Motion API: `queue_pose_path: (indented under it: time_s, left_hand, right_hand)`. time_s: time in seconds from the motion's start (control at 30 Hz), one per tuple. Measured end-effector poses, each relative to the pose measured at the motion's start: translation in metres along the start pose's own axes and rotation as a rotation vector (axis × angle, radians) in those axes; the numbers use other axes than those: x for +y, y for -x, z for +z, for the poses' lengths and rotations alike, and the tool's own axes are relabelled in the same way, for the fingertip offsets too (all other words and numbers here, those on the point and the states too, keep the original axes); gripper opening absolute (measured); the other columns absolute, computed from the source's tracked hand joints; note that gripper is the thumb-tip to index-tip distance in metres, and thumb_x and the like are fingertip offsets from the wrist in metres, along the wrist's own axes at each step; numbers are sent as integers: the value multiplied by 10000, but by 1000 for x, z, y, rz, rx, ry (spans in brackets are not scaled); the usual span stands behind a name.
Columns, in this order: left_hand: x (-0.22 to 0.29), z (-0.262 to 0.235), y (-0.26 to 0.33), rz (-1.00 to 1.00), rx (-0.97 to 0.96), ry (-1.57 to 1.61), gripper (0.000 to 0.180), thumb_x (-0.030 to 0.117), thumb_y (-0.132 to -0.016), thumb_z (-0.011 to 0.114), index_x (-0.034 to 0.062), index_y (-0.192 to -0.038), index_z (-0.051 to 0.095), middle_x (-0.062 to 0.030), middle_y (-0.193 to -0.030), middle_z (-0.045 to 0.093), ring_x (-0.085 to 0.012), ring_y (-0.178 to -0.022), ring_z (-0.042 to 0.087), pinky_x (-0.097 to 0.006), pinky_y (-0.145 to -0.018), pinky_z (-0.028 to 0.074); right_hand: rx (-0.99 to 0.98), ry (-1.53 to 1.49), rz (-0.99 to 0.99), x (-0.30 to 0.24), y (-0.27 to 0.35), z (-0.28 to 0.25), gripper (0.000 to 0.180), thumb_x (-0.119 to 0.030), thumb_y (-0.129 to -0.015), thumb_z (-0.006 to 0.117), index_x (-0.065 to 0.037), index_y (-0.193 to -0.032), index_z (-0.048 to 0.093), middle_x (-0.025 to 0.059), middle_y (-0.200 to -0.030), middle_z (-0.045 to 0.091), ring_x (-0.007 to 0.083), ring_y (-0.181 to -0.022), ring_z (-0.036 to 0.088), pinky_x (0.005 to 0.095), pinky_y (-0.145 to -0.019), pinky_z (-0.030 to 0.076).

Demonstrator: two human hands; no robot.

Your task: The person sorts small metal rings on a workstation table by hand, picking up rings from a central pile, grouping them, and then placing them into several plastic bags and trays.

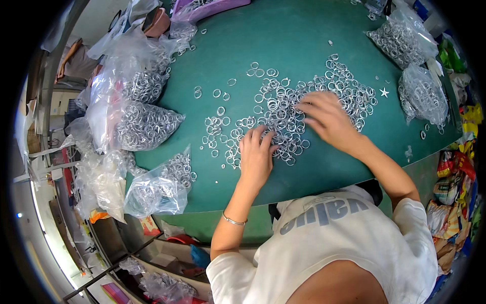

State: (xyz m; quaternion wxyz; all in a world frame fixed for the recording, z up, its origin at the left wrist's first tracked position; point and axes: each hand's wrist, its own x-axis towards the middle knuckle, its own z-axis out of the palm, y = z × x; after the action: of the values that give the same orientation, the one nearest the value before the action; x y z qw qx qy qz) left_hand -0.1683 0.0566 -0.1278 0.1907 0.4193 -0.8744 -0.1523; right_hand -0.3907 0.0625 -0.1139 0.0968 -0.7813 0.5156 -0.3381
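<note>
On the green table, the ring heap is running near-left to far-right, passing between my half-curled left hand and right hand; whether either is gripping rings, I cannot tell.

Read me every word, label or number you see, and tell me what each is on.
White shirt: large grey lettering, upside down here; I don't copy out wording.
Colourful packages at right: print too small to read.
Metal rings: no readable marks.

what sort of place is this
Probably a small-parts workshop: many loose metal rings on a green table, clear bags of rings along both sides, and a purple tray at the far edge.
</note>
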Motion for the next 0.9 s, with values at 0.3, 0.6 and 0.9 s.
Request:
queue_pose_path:
  time_s: [0.3,0.6,0.9]
  left_hand:
    - [-35,-17,3,-292,359,126,201,-14,-833,517,-16,-1028,567,-172,-1076,523,-349,-958,531,-375,-795,451]
    - [10,12,11,-51,-2,-116,322,-11,-763,594,47,-1079,579,-106,-1089,535,-272,-1005,507,-398,-849,355]
    - [7,-8,13,-303,266,398,257,-114,-733,536,-3,-958,592,-114,-922,562,-271,-820,557,-335,-750,432]
  right_hand:
    - [45,-508,315,37,8,-3,72,-80,-839,564,-12,-841,541,91,-1000,591,251,-964,566,382,-830,453]
    - [-14,-1274,847,27,29,-13,96,-47,-858,521,-36,-930,585,55,-826,516,178,-670,502,344,-582,412]
    - [-86,93,-13,19,14,5,102,-44,-707,613,-49,-801,573,69,-797,451,235,-772,493,358,-633,387]
